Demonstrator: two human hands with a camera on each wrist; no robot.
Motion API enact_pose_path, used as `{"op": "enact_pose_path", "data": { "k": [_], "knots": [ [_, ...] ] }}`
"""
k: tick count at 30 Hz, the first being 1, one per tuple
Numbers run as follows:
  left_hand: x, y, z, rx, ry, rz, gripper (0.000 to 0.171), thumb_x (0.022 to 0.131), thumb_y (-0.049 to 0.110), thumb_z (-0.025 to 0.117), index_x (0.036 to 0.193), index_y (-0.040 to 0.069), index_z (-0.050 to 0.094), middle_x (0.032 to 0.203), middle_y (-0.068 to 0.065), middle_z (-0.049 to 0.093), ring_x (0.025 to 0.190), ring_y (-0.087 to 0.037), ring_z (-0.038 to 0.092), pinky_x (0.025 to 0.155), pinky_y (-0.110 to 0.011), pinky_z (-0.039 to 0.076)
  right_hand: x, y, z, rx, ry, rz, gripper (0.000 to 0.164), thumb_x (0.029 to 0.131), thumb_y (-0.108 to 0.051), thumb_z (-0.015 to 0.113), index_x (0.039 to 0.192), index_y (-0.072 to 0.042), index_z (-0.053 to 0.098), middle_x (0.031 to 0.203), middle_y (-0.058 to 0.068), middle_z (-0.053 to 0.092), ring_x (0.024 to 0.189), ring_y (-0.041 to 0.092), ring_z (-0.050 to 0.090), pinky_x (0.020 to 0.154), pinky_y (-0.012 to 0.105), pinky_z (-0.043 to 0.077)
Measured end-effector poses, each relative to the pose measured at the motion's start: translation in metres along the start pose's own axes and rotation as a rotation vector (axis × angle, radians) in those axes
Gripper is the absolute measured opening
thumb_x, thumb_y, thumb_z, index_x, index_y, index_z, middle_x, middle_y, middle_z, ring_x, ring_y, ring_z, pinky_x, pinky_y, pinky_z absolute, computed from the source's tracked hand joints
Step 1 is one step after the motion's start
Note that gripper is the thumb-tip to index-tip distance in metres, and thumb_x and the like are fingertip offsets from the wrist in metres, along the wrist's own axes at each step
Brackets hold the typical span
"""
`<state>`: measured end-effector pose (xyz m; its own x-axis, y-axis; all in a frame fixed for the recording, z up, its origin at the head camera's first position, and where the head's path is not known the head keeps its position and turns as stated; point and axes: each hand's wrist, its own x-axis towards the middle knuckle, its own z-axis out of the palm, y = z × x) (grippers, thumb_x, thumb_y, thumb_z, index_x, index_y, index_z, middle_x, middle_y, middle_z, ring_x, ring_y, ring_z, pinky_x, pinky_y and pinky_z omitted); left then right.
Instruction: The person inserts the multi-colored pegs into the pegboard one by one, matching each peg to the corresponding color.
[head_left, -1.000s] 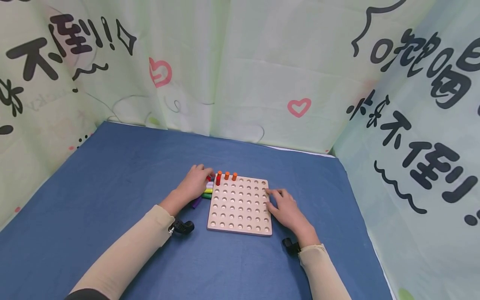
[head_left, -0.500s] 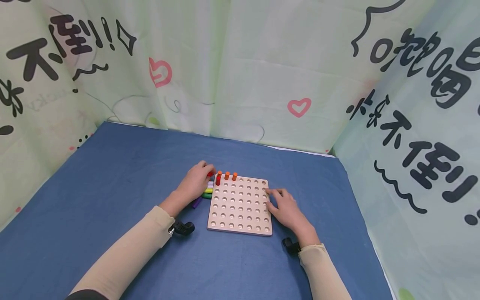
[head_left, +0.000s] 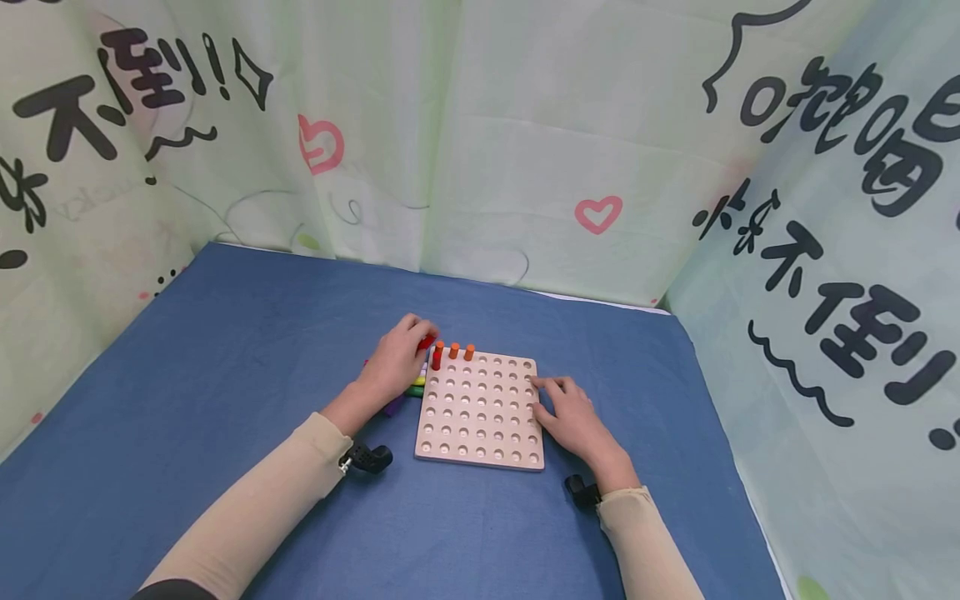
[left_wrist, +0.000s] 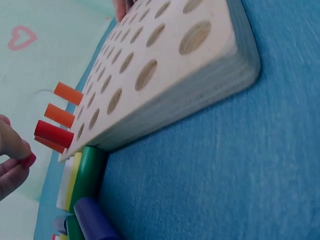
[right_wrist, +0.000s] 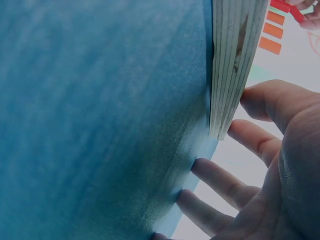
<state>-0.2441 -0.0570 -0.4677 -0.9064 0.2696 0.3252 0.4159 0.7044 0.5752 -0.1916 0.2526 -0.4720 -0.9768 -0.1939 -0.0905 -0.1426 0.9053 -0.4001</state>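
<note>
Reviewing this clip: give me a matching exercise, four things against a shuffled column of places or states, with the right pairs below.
Things:
1. left hand
2. right hand
3. orange pegs
4. purple peg

Places or states:
A. stand in the far row of the board
B. lies off the board, to its left
C. pinches a red peg
D. touches the board's right edge

Right pairs: 1-C, 2-D, 3-A, 4-B

Head cam: high, facing forward-down to blue cloth's [head_left: 480,533] far edge. Wrist cams: low, close, along board's [head_left: 472,408] left, right edges; both catch orange pegs [left_wrist: 61,115].
</note>
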Motion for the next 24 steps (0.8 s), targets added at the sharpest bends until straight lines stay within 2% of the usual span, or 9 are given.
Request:
{"op": "enact_pose_path", "data": {
  "k": [4,11,18,24],
  "knots": [
    [0.001,0.003,-0.002,-0.038,0.037,0.037,0.023,0.098,-0.002,0.064,0.120,0.003,0.068,0.116,-0.013,0.061,0.098,-0.027,0.067,0.082,-0.041,0.058,0.001,0.000,0.000,-0.003,0.004,-0.006,0.048,0.106,-0.027,0.056,0.152,-0.014,0.050,0.147,0.026,0.046,0.136,0.050,0.045,0.108,0.067,0.036],
    [0.003,0.010,-0.004,-0.080,0.030,0.046,0.023,0.098,0.002,0.067,0.121,0.007,0.066,0.119,-0.012,0.061,0.097,-0.025,0.068,0.081,-0.039,0.059,0.000,-0.001,-0.001,-0.008,-0.001,-0.001,0.048,0.107,-0.027,0.056,0.153,-0.015,0.050,0.148,0.025,0.045,0.137,0.049,0.044,0.109,0.066,0.036],
    [0.003,0.012,0.000,-0.077,0.054,0.078,0.018,0.098,0.004,0.069,0.114,0.009,0.064,0.113,-0.011,0.062,0.096,-0.025,0.069,0.078,-0.040,0.059,0.000,-0.001,-0.001,0.002,0.003,-0.001,0.048,0.107,-0.027,0.056,0.152,-0.015,0.050,0.148,0.025,0.046,0.138,0.049,0.044,0.109,0.066,0.037],
    [0.002,0.014,0.004,-0.064,0.047,0.072,0.013,0.099,0.007,0.069,0.112,0.008,0.065,0.109,-0.009,0.062,0.095,-0.023,0.070,0.079,-0.040,0.059,0.000,0.001,0.000,-0.003,-0.010,0.008,0.048,0.107,-0.029,0.055,0.153,-0.016,0.049,0.149,0.024,0.044,0.138,0.048,0.043,0.109,0.066,0.036]
  ]
}}
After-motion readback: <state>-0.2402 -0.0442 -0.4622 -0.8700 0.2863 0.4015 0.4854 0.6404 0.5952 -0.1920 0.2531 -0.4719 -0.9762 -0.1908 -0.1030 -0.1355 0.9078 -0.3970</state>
